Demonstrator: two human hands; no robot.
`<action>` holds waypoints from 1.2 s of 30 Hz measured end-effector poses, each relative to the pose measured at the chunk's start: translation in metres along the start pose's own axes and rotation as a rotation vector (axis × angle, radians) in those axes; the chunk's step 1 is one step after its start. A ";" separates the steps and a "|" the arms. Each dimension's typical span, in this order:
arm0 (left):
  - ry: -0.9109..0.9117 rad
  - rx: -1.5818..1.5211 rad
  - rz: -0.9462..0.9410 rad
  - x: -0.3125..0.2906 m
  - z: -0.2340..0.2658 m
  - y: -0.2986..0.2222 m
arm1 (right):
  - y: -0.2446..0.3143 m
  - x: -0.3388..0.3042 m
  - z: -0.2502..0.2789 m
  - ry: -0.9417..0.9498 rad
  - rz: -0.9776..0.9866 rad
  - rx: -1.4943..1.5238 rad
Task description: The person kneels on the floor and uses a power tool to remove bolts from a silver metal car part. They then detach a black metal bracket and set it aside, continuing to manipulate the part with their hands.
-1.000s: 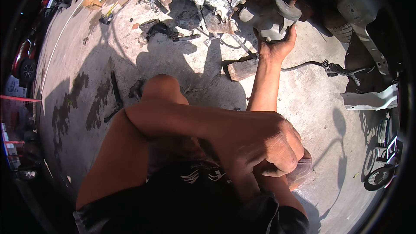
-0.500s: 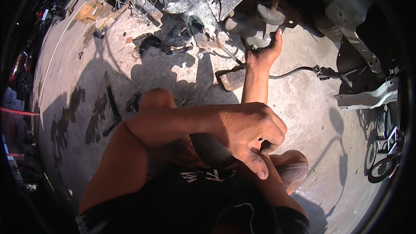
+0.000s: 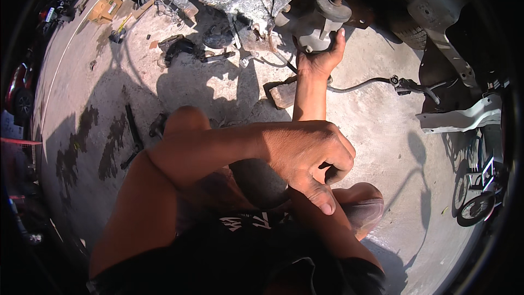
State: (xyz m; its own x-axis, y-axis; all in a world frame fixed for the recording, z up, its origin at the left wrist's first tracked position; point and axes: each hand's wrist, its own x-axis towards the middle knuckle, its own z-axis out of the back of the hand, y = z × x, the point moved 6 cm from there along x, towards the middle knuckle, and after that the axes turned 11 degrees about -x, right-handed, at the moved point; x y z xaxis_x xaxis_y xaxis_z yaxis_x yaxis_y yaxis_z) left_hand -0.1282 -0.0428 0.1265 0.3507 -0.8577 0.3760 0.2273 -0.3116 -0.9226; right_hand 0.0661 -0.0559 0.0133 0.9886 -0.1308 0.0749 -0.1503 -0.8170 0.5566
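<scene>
Beyond the wooden block, the right hand touches the grey, stud-topped metal mount, hidden fingers leaving its grip unclear; nearer than the block, the left hand curls half-open, seemingly empty; steady support probably wants the palm squarely beneath the weight.

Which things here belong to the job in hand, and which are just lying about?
Seemingly part of the job:
grey metal part
right hand, cupped against it
left hand, curled, away from it

Apparently just lying about:
wooden block
cardboard box
long black bar
</scene>
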 end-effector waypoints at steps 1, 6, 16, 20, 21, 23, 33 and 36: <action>-0.009 -0.001 0.042 0.002 0.002 0.001 | 0.002 0.001 0.002 0.016 -0.014 0.042; -0.125 -0.025 0.168 0.003 0.010 0.026 | 0.003 0.009 0.008 0.040 0.064 -0.038; -0.026 0.251 0.925 -0.094 0.103 0.034 | 0.001 0.008 0.006 -0.015 0.055 0.115; -0.171 0.321 1.279 -0.154 0.137 0.075 | 0.002 0.011 0.012 -0.088 0.073 0.142; -0.242 0.363 1.376 -0.161 0.147 0.077 | 0.004 0.010 0.014 -0.093 0.067 0.137; -0.378 0.486 1.400 -0.171 0.169 0.080 | 0.007 0.011 0.019 -0.093 0.078 0.114; -0.742 0.910 1.157 -0.222 0.279 0.138 | 0.005 0.006 0.013 -0.073 -0.005 0.107; -0.627 0.953 1.205 -0.215 0.274 0.148 | 0.005 0.003 0.005 -0.032 -0.022 0.091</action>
State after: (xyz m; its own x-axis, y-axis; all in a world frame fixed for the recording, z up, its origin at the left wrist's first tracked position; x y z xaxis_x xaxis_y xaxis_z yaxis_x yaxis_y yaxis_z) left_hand 0.0792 0.2076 -0.0674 0.9600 -0.0444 -0.2765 -0.0728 0.9139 -0.3994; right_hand 0.0677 -0.0637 0.0122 0.9910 -0.1287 0.0365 -0.1303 -0.8674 0.4802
